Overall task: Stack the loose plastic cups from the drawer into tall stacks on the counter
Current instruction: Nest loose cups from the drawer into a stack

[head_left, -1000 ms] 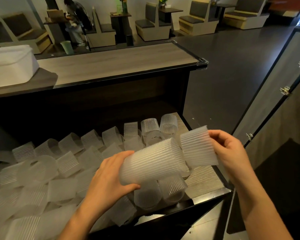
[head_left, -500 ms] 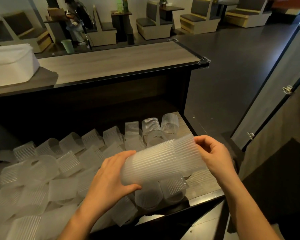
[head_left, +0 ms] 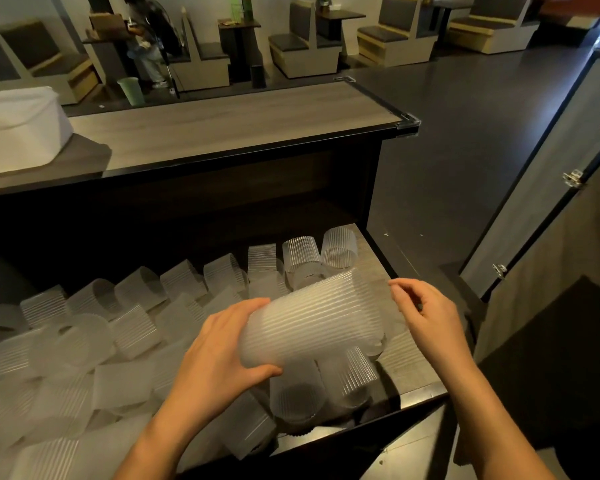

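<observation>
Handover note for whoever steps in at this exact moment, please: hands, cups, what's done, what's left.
Left hand grips a short nested stack sideways above the drawer.
Right hand is beside its right end, fingers loose, holding nothing.
Many loose cups lie in the drawer.
Done: a few cups nested.
Left: nest the rest, stand stacks on the counter, which shows none.

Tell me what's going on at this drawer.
The person's left hand grips a short nested stack of ribbed translucent plastic cups, held sideways above the open dark-framed wooden drawer, where many loose cups of the same kind lie jumbled. The right hand hovers just off the stack's right end, fingers loosely curled, holding nothing. The long wood-topped counter behind carries a white rectangular tub.
</observation>
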The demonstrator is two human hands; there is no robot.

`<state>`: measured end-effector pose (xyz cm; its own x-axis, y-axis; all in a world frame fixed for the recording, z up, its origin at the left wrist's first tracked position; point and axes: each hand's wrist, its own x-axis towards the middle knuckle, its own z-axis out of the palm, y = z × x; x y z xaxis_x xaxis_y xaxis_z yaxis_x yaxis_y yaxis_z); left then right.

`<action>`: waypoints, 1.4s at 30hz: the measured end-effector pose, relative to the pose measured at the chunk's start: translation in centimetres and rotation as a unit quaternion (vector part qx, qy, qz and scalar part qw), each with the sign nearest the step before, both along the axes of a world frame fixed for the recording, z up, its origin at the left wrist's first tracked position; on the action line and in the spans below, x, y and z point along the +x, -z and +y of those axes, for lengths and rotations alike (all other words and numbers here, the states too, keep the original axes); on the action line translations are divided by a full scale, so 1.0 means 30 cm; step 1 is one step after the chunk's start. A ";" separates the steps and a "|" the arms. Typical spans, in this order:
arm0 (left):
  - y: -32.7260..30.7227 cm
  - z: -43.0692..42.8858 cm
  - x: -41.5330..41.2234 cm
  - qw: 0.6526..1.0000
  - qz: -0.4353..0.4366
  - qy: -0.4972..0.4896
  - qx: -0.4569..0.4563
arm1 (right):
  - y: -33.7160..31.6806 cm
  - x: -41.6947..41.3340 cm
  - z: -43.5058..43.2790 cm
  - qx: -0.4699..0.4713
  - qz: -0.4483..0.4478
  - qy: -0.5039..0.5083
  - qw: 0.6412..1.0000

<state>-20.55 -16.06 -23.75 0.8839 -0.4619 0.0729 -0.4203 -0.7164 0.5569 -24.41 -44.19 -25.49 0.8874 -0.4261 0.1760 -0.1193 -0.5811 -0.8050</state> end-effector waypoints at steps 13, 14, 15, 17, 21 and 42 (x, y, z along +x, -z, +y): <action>-0.002 0.012 0.017 1.000 -0.001 -0.007 0.005 | 0.222 0.036 -0.050 -0.020 0.269 -0.001 0.963; -0.001 0.013 0.018 1.000 -0.002 -0.008 0.005 | 0.224 0.042 -0.048 -0.007 0.275 0.005 0.961; 0.000 0.015 0.019 1.000 -0.003 -0.009 0.005 | 0.228 0.048 -0.047 0.003 0.277 0.011 0.961; 0.001 0.019 0.019 1.000 -0.003 -0.010 0.003 | 0.235 0.058 -0.047 0.019 0.274 0.023 0.961; 0.000 0.027 0.021 1.000 -0.005 -0.011 0.003 | 0.234 0.059 -0.054 0.062 0.245 0.051 0.966; 0.012 0.035 0.020 1.000 -0.012 -0.001 0.004 | -0.097 0.011 0.034 0.427 -0.034 -0.058 0.902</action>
<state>-19.96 -15.02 -24.12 0.8825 -0.4615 0.0903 -0.4326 -0.7215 0.5406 -24.08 -43.17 -22.59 0.9342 -0.3374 -0.1162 -0.0307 0.2483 -0.9682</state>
